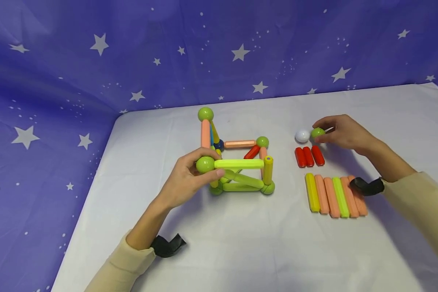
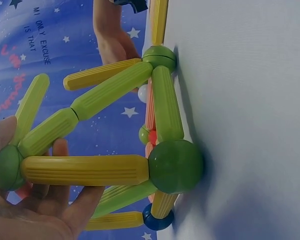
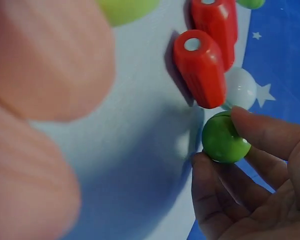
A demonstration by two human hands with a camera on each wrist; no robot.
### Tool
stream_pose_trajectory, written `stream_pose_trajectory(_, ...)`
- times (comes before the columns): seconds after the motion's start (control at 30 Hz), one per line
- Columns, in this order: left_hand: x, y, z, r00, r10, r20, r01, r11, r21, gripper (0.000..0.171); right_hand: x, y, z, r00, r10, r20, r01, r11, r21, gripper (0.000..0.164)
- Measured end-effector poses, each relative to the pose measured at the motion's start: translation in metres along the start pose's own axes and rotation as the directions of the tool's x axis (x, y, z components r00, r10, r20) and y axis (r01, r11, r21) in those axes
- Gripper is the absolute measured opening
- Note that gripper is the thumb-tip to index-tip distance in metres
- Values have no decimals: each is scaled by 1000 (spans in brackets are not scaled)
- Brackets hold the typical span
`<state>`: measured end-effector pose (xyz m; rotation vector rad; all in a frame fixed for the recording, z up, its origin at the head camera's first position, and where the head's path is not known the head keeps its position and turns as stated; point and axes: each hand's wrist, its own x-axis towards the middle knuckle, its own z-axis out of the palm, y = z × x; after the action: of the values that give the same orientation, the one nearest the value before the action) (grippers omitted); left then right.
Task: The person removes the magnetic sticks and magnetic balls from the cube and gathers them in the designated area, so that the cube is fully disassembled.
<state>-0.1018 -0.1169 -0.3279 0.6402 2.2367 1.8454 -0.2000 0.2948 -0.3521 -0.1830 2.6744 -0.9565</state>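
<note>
A frame of magnetic rods and balls (image 1: 241,187) stands on the white table, with green balls at several corners and a dark blue ball (image 2: 158,217) at a back one. My left hand (image 1: 186,176) grips its raised front-left corner, fingers and thumb about a green ball (image 1: 205,164). From that ball a lime rod (image 1: 239,164) runs right, to the top of a short upright yellow rod (image 1: 268,170). Over to the right, my right hand (image 1: 344,132) pinches a loose green ball (image 3: 225,137) between thumb and fingers, close beside a white ball (image 1: 302,136).
Three short red rods (image 1: 308,157) lie just in front of the white ball. Nearer me is a row of longer rods (image 1: 333,196) in yellow, salmon and lime, below the right wrist. A purple star-patterned cloth (image 1: 219,48) hangs behind the table.
</note>
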Motion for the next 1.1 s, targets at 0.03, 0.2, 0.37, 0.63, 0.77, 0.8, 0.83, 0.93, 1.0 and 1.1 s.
stream_pose_trajectory(0.03,0,0,0,1000,-3,1,3,1000,-3,22,1,-1,1,1000,-3,5,3,1000,-6,49)
stream_pose_trajectory(0.2,0,0,1,1000,-8,5,8,1000,-2,22,5,0,2,1000,-6,11,6,999,-35,47)
stream_pose_trajectory(0.37,-1,0,1,1000,-12,6,12,1000,-1,22,5,0,2,1000,0,22,1,999,-36,48)
stream_pose_trajectory(0.63,0,0,0,1000,1,4,-1,1000,9,22,-1,-3,-2,1000,-3,8,3,1000,-10,50)
stream_pose_trajectory(0.77,0,-1,1,1000,3,4,-3,1000,10,22,-9,-1,-7,999,1,-44,-1,1000,8,51)
stream_pose_trajectory(0.8,0,-1,1,1000,3,3,-3,1000,11,22,-12,-2,-7,998,-1,-60,2,1000,7,51)
stream_pose_trajectory(0.83,1,-1,1,1000,4,1,-4,1000,11,22,-14,-3,-8,997,-8,-79,8,1000,1,51)
stream_pose_trajectory(0.93,0,-1,1,1000,4,-2,-4,1000,13,22,-25,-11,-6,988,-51,-146,42,997,-63,48)
stream_pose_trajectory(1.0,0,-1,1,1000,2,-3,-2,1000,14,23,-34,-21,-1,979,-89,-185,68,991,-117,45)
stream_pose_trajectory(1.1,0,0,0,1000,-1,-7,1,1000,15,22,-50,-42,10,962,-169,-213,134,976,-170,41)
